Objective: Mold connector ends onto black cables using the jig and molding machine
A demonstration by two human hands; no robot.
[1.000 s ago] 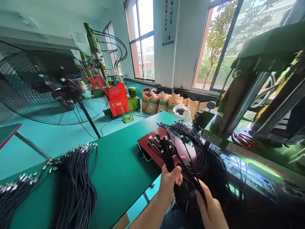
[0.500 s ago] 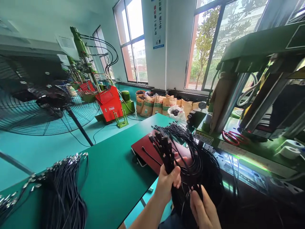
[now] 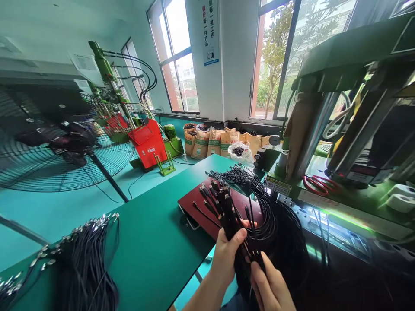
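My left hand [image 3: 228, 248] is wrapped round a thick bundle of black cables [image 3: 227, 211], whose connector ends fan out above the fist. Lower right of it, my right hand [image 3: 267, 276] pinches black cable parts close to the lower side of the same bundle; its fingertips are partly hidden. A couple of thin connector ends [image 3: 249, 214] stick up between the two hands. Behind the bundle lies a dark red board [image 3: 197, 201] on the green table [image 3: 152, 233]. More black cables [image 3: 267, 198] curve over the board's right side.
Another pile of black cables [image 3: 92, 259] with shiny ends lies at the table's left. A green press [image 3: 350, 60] stands at the right, with red-handled scissors [image 3: 316, 185] on its base. A large fan [image 3: 71, 142] is at the left; sacks [image 3: 214, 142] stand by the wall.
My right hand has moved slightly left and up, closer to the bundle. The thin connector ends now stand upright between the hands. The bundle's connectors have shifted a little.
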